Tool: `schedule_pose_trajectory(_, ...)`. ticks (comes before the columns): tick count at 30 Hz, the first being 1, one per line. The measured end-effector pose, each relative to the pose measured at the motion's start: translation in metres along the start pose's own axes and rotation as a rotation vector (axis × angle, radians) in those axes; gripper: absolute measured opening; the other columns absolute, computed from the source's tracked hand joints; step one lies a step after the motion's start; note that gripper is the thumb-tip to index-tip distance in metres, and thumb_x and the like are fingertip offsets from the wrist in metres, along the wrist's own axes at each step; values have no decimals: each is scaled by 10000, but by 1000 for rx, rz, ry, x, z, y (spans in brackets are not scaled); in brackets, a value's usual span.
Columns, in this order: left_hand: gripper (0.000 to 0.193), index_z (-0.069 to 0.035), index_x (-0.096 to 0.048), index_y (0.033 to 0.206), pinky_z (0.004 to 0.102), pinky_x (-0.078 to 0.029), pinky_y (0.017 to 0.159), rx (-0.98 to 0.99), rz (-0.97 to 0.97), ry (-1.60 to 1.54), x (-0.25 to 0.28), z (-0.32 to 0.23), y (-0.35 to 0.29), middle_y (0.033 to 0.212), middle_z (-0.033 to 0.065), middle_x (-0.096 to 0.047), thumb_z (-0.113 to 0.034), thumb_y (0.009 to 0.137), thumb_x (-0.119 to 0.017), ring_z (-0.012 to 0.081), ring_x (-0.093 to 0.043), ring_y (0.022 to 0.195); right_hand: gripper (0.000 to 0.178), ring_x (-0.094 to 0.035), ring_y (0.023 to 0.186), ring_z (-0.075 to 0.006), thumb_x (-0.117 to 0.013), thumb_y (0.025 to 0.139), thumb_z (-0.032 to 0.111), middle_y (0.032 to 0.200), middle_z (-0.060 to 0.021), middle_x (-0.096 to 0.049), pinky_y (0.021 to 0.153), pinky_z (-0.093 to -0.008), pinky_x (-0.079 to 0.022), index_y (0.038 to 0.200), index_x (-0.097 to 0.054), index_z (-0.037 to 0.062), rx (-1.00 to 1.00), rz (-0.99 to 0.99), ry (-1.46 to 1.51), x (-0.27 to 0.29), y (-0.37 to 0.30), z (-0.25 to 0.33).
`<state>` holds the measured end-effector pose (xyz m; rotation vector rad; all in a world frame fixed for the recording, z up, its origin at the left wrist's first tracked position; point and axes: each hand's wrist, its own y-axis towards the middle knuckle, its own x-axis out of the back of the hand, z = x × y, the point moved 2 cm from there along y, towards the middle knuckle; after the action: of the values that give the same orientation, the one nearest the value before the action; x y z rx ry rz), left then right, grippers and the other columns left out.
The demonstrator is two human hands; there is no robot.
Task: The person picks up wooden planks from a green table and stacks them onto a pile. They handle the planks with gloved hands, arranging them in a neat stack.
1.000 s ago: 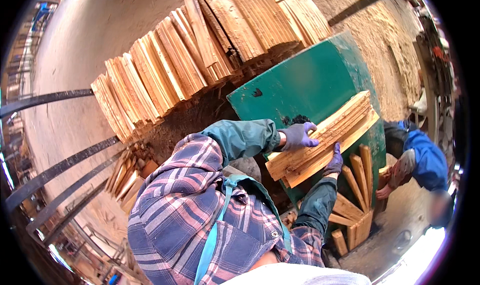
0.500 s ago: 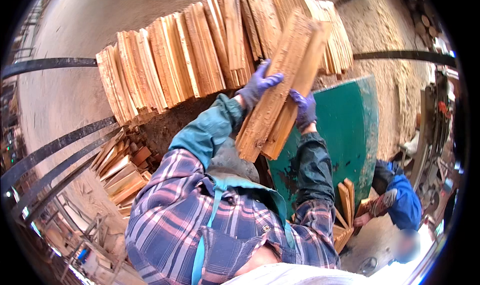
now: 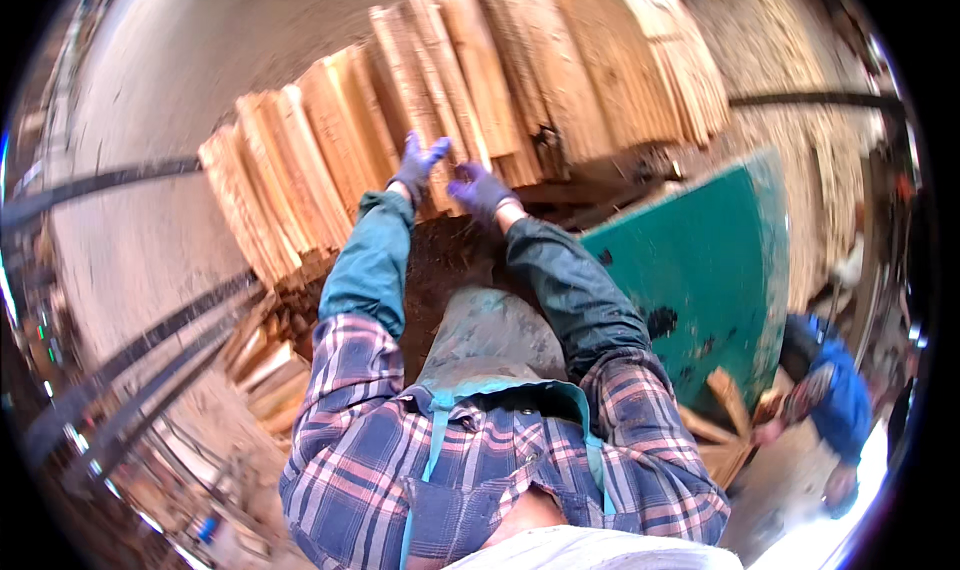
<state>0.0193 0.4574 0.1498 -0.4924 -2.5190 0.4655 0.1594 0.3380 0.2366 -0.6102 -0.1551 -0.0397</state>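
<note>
Both my hands wear purple gloves and are at the near ends of a long row of wooden boards (image 3: 330, 110), stood on edge side by side. My left hand (image 3: 418, 168) has its fingers apart against the near end of a board. Just to its right, my right hand (image 3: 480, 190) reaches leftward with thumb and fingers apart, close to the same board ends. Neither hand holds a loose board. Part of the contact between the fingers and the wood is hidden.
A green sheet panel (image 3: 700, 270) with worn patches stands at my right. Split wood pieces (image 3: 275, 380) lie in a heap at the lower left. Dark metal bars (image 3: 110, 185) run out at the left. At the lower right a person in blue (image 3: 835, 390) reaches toward wood pieces (image 3: 728, 400).
The two boards I held have left my hands and now appear to be in the row. Both hands have moved left, close together at the board ends. The view has shifted slightly.
</note>
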Motion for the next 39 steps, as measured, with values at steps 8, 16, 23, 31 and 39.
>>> schedule_pose_trajectory(8, 335, 25, -629, 1234, 300, -525, 895, -536, 98, -52, -127, -167, -4, 1183, 121, -670, -163, 963, -691, 188, -635, 1039, 555, -651, 1127, -289, -710, 896, 391, 1241, -166, -678, 991, -416, -498, 1295, -619, 17, 157, -145, 171, 60, -218, 1)
schedule_pose_trajectory(16, 714, -37, -527, 1406, 417, -470, 1043, -1481, 969, 390, -414, -376, -403, 1359, 209, -602, -386, 839, -786, 357, -596, 1232, 281, -637, 1123, -231, -679, 943, 81, 1202, -124, -663, 973, -360, -534, 1218, -640, 33, -83, -1785, -35, 103, -602, -166)
schedule_pose_trajectory(23, 650, -68, -542, 1297, 477, -523, 888, -1302, 1148, 905, -550, -316, -567, 1102, 231, -683, -434, 806, -761, 419, -658, 1038, 606, -465, 1364, -241, -648, 991, 233, 1517, -127, -468, 1136, -338, -376, 1505, -404, 24, -517, -1927, 157, 117, -747, -360)
schedule_pose_trajectory(31, 643, -17, -455, 1394, 486, -555, 791, -909, 1374, 691, -419, -259, -646, 1038, 268, -692, -458, 955, -615, 428, -696, 912, 571, -464, 1343, -220, -577, 1032, 267, 1503, -135, -480, 1126, -338, -374, 1511, -408, 5, -223, -1869, 626, 183, -750, -482)
schedule_pose_trajectory(39, 541, -26, -574, 1339, 439, -540, 897, -761, 1504, 404, -369, -240, -533, 1185, 220, -679, -360, 924, -661, 361, -672, 1061, 515, -510, 1319, -262, -581, 1026, 232, 1431, -185, -548, 1114, -351, -393, 1477, -464, 14, -175, -1687, 323, 204, -688, -417)
